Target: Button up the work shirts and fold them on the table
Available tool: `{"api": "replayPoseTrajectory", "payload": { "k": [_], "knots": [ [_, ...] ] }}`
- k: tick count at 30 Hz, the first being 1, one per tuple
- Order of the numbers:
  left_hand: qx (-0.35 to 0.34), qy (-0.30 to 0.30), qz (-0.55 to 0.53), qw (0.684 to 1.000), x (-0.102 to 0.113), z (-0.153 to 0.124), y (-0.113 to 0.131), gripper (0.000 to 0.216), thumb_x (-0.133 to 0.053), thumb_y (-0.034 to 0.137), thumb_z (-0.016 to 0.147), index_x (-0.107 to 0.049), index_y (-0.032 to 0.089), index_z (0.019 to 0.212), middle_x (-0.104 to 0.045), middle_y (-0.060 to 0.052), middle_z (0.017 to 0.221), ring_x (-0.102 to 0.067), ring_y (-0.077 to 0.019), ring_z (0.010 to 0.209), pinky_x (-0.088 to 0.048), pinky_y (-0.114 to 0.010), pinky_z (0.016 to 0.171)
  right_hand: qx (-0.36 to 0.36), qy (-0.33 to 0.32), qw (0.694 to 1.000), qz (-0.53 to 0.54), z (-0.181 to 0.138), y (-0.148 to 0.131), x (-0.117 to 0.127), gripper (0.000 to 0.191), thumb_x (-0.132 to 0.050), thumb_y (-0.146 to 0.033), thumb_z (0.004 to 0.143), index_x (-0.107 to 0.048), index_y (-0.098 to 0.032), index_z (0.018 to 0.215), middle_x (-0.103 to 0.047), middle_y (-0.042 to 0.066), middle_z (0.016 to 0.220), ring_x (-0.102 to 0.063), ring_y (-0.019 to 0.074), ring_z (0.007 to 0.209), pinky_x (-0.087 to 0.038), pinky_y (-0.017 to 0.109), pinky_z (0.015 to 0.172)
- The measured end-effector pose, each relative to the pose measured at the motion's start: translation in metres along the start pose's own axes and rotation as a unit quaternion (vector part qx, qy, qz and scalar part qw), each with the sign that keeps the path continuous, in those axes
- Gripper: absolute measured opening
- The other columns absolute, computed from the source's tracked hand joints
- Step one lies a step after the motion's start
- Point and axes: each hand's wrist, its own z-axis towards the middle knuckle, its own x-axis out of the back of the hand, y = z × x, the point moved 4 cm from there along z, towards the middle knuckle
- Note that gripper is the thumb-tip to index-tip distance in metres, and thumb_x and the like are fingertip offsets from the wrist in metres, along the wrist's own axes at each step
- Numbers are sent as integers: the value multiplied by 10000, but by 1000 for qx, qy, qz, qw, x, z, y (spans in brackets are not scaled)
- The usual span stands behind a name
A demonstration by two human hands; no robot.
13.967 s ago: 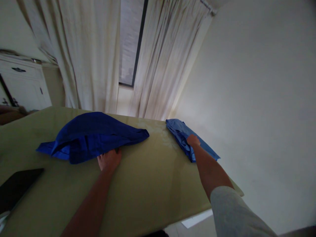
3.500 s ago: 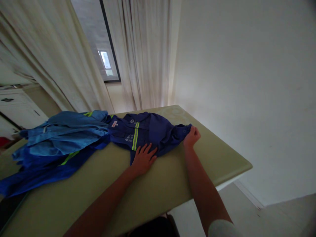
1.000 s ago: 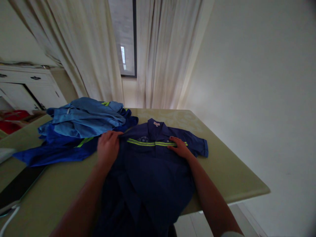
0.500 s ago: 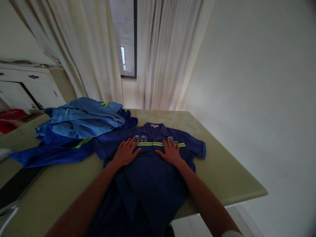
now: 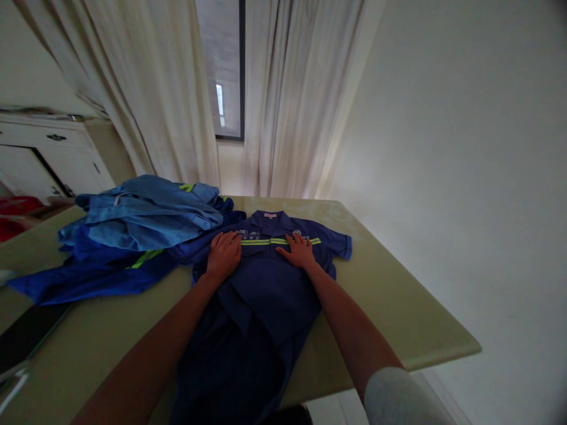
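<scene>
A navy blue short-sleeved work shirt [image 5: 266, 280] lies front up on the table, collar at the far end. A yellow reflective stripe and white print cross its chest. My left hand [image 5: 224, 255] rests palm down on the chest at the left end of the stripe, fingers stretched forward and close together. On the right chest, my right hand [image 5: 300, 251] lies flat across the stripe, fingers spread and thumb out to the side. The shirt's lower part is loosely folded and reaches down toward the near table edge.
A heap of light blue garments [image 5: 150, 212] on brighter blue clothing [image 5: 88, 280] lies to the left, touching the shirt's left sleeve. A dark flat device [image 5: 33, 333] is at the table's left. The pale green table [image 5: 390, 301] meets the wall at right; curtains [image 5: 292, 100] hang behind.
Both hands and the shirt have moved away from me and slightly left. The shirt's left sleeve has come nearer the heap. My left hand's fingers have drawn closer together.
</scene>
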Motion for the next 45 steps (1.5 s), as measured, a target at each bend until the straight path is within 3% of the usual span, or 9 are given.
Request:
{"api": "replayPoseTrajectory", "payload": {
  "k": [4, 8, 12, 16, 23, 32, 35, 38, 45],
  "knots": [
    [157, 98, 52, 981, 32, -20, -30, 484, -318, 276, 1009, -579, 151, 1396, -535, -178, 1500, -499, -350, 1317, -357, -553, 1099, 0, 9, 1000, 16, -2, 1, 3, 823, -271, -808, 951, -407, -282, 1570, -318, 100, 1666, -269, 315, 1531, -113, 563, 1232],
    [296, 15, 76, 952, 34, -31, -66, 486, -405, 380, 958, -629, 106, 1291, -609, -248, 1309, -535, -426, 1184, -459, -564, 903, -5, 14, 1000, 15, -2, 1, 7, 757, -271, -762, 983, -436, -287, 1548, -345, 85, 1656, -301, 290, 1516, -138, 531, 1234],
    [226, -18, 56, 972, 26, -26, -63, 411, -459, 338, 914, -693, 149, 1194, -638, -216, 1186, -574, -387, 1099, -474, -505, 853, -4, 18, 1000, 11, -2, 0, 8, 714, -284, -719, 1005, -444, -277, 1543, -370, 88, 1643, -327, 280, 1502, -153, 514, 1232],
    [140, 55, 17, 988, 32, -23, -44, 354, -465, 257, 934, -746, 223, 1146, -642, -167, 1186, -536, -376, 1141, -427, -523, 920, -1, 30, 999, 20, -2, 2, 8, 697, -314, -706, 1007, -476, -267, 1523, -398, 84, 1628, -359, 272, 1485, -174, 495, 1231],
    [248, 221, -21, 943, 54, -29, -63, 380, -451, 250, 972, -717, 270, 1243, -540, -175, 1368, -463, -401, 1210, -364, -594, 979, 5, 41, 999, 14, -2, 5, 6, 667, -350, -677, 1014, -493, -254, 1509, -433, 85, 1607, -390, 262, 1465, -208, 458, 1222],
    [87, -68, 10, 994, 14, -21, -35, 502, -436, 473, 962, -668, 197, 1311, -662, -155, 1326, -606, -351, 1203, -274, -578, 1170, -4, 44, 999, 15, -4, 2, 10, 618, -373, -628, 1025, -522, -247, 1487, -469, 86, 1582, -417, 261, 1448, -219, 439, 1217],
    [85, -97, 42, 991, 7, -23, -20, 500, -455, 412, 952, -665, 141, 1316, -616, -204, 1408, -513, -389, 1354, -121, -623, 1230, -2, 44, 999, 15, -1, 4, 9, 618, -381, -634, 1020, -526, -250, 1482, -471, 84, 1580, -426, 268, 1441, -221, 445, 1216],
    [22, -133, 13, 991, -1, -24, 2, 470, -465, 341, 952, -641, 148, 1343, -567, -200, 1475, -463, -360, 1421, -205, -558, 1237, 8, 41, 999, 17, 4, 5, 8, 623, -380, -635, 1020, -517, -245, 1486, -461, 90, 1586, -420, 271, 1443, -224, 452, 1214],
    [9, -196, -48, 979, -31, -16, 12, 724, -328, 662, 977, -378, 272, 1584, -313, -101, 1675, -243, -343, 1554, -150, -645, 1229, -8, 43, 999, 12, 16, 7, 8, 613, -380, -609, 1022, -501, -243, 1499, -455, 91, 1590, -415, 281, 1439, -230, 461, 1204]
  ]
}}
